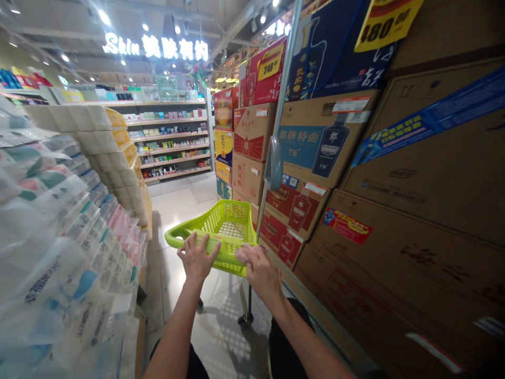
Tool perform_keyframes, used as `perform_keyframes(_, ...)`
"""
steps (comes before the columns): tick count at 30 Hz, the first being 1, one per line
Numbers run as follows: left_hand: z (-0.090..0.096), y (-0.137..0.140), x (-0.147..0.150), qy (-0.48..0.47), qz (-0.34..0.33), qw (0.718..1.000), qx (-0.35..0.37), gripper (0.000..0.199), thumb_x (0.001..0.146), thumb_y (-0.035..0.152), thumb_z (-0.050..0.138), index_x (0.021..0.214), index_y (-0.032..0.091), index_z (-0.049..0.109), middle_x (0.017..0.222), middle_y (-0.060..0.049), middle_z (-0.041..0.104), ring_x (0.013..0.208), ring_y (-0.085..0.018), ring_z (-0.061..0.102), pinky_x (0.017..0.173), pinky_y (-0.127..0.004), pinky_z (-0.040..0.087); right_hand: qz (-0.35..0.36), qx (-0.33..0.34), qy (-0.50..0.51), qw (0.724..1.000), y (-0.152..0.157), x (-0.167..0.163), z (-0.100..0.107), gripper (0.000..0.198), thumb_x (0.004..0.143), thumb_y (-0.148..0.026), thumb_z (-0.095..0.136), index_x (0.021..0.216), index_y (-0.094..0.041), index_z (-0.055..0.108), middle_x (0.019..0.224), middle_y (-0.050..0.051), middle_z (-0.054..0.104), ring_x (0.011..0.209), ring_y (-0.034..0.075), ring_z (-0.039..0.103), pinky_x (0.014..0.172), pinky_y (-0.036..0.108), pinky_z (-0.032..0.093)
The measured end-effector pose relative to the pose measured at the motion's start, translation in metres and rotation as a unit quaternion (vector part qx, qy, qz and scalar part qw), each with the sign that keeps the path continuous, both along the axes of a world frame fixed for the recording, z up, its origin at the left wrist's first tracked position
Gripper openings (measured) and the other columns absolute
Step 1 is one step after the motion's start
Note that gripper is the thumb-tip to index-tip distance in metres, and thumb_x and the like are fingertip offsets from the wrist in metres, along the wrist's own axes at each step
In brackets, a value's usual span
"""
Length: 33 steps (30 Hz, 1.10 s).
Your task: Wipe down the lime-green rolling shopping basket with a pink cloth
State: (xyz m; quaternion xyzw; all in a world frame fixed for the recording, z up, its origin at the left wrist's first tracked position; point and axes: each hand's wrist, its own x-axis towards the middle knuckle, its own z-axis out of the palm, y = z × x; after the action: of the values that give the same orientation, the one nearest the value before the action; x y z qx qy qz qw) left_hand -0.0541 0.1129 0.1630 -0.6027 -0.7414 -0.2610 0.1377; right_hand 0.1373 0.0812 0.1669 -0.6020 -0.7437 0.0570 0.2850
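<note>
1. 2 hands rest on the near rim of the green shopping cart basket [224, 223]. My left hand [196, 258] lies flat with its fingers spread over the rim; my right hand [258, 268] is draped over the rim's right corner, fingers loosely curled. Neither hand is closed around anything.
2. The basket sits low in the aisle between the stacked paper-goods packs [59, 221] on my left and the wall of cardboard cartons [414, 184] on my right. I cannot tell whether it holds anything.
3. A grey pole [282, 105] rises from the basket's right side, just beside the cartons.
4. Judgement: the basket runs closer to the cartons than to the packs, so I would steer slightly left to keep the pole off them.
5. Judgement: even pressure from both hands keeps the wheel [246, 318] tracking straight on the glossy tiled floor [177, 205].
6. The shelving [173, 142] at the aisle's end is well apart.
</note>
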Motion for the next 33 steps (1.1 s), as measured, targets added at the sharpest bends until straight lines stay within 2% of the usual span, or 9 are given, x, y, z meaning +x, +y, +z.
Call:
perform_keyframes(3, -0.001, -0.004, 0.025, -0.020, 0.024, 0.999, 0.015, 0.054, 0.087, 0.065, 0.044, 0.121, 0.029, 0.064, 0.140, -0.017, 0.049, 0.127, -0.034, 0.041, 0.098, -0.058, 0.032, -0.079, -0.020, -0.014, 0.997, 0.002, 0.000, -0.002, 0.048, 0.090, -0.012, 0.040, 0.134, -0.024, 0.056, 0.141, 0.006, 0.053, 0.122, 0.021, 0.055, 0.099, 0.030, 0.047)
perform_keyframes(6, -0.003, -0.006, 0.045, -0.033, 0.037, 0.998, 0.032, 0.056, 0.089, 0.063, 0.042, 0.124, 0.026, 0.064, 0.140, -0.020, 0.048, 0.127, -0.036, 0.040, 0.096, -0.058, 0.033, -0.027, 0.032, -0.031, 0.999, -0.002, -0.010, -0.011, 0.058, 0.086, -0.006, 0.039, 0.142, -0.019, 0.048, 0.148, 0.009, 0.046, 0.137, 0.021, 0.041, 0.110, 0.033, 0.039)
perform_keyframes(8, -0.006, -0.009, 0.049, -0.032, 0.026, 0.998, 0.037, 0.053, 0.092, 0.058, 0.037, 0.126, 0.026, 0.062, 0.140, -0.019, 0.048, 0.125, -0.036, 0.042, 0.096, -0.057, 0.033, 0.007, 0.049, -0.021, 0.999, -0.002, -0.007, -0.016, 0.061, 0.087, -0.006, 0.038, 0.146, -0.021, 0.042, 0.151, 0.007, 0.043, 0.138, 0.019, 0.040, 0.110, 0.032, 0.040)
perform_keyframes(14, -0.013, -0.018, 0.032, -0.059, -0.004, 0.998, 0.016, 0.051, 0.096, 0.051, 0.033, 0.133, 0.025, 0.055, 0.124, -0.015, 0.062, 0.120, -0.031, 0.048, 0.102, -0.059, 0.028, -0.102, -0.005, 0.031, 0.994, 0.010, 0.005, -0.010, 0.054, 0.092, -0.012, 0.035, 0.144, -0.024, 0.046, 0.151, 0.005, 0.043, 0.128, 0.018, 0.052, 0.103, 0.029, 0.045)
perform_keyframes(18, -0.017, -0.019, 0.030, -0.071, -0.049, 0.996, 0.015, 0.040, 0.097, 0.040, 0.034, 0.126, 0.024, 0.057, 0.117, -0.011, 0.068, 0.125, -0.028, 0.047, 0.112, -0.061, 0.012, -0.003, 0.007, 0.004, 1.000, 0.006, -0.025, -0.003, 0.052, 0.094, -0.016, 0.038, 0.144, -0.028, 0.045, 0.153, 0.004, 0.040, 0.127, 0.018, 0.052, 0.100, 0.027, 0.046)
perform_keyframes(20, -0.019, -0.020, 0.028, -0.060, -0.078, 0.995, 0.018, 0.037, 0.098, 0.035, 0.032, 0.121, 0.025, 0.059, 0.115, -0.008, 0.070, 0.123, -0.025, 0.050, 0.115, -0.058, 0.008, 0.013, 0.014, 0.001, 1.000, 0.013, -0.024, 0.004, 0.050, 0.094, -0.017, 0.039, 0.141, -0.030, 0.049, 0.151, 0.002, 0.044, 0.127, 0.017, 0.050, 0.101, 0.026, 0.044)
perform_keyframes(25, -0.020, -0.019, 0.023, -0.067, -0.089, 0.993, 0.024, 0.037, 0.099, 0.035, 0.029, 0.114, 0.024, 0.062, 0.111, -0.006, 0.071, 0.116, -0.023, 0.056, 0.114, -0.052, 0.017, -0.119, -0.057, -0.006, 0.991, 0.037, -0.007, 0.018, 0.046, 0.098, -0.024, 0.030, 0.138, -0.024, 0.054, 0.135, 0.008, 0.058, 0.114, 0.022, 0.058, 0.094, 0.032, 0.047)
perform_keyframes(30, -0.018, -0.022, 0.010, -0.081, -0.111, 0.990, 0.009, 0.038, 0.098, 0.031, 0.029, 0.116, 0.025, 0.062, 0.110, -0.006, 0.071, 0.114, -0.023, 0.057, 0.113, -0.052, 0.020, 0.042, -0.003, -0.053, 0.998, 0.030, -0.037, 0.021, 0.052, 0.094, -0.020, 0.038, 0.144, -0.028, 0.045, 0.146, 0.004, 0.049, 0.124, 0.019, 0.052, 0.093, 0.027, 0.046)
perform_keyframes(33, -0.017, -0.030, -0.012, -0.084, -0.109, 0.990, 0.003, 0.035, 0.098, 0.032, 0.032, 0.112, 0.030, 0.065, 0.114, -0.003, 0.070, 0.122, -0.023, 0.052, 0.115, -0.051, 0.017, -0.018, -0.064, -0.062, 0.996, 0.041, -0.027, 0.034, 0.044, 0.098, -0.030, 0.031, 0.135, -0.029, 0.055, 0.133, 0.006, 0.059, 0.112, 0.022, 0.060, 0.088, 0.032, 0.048)
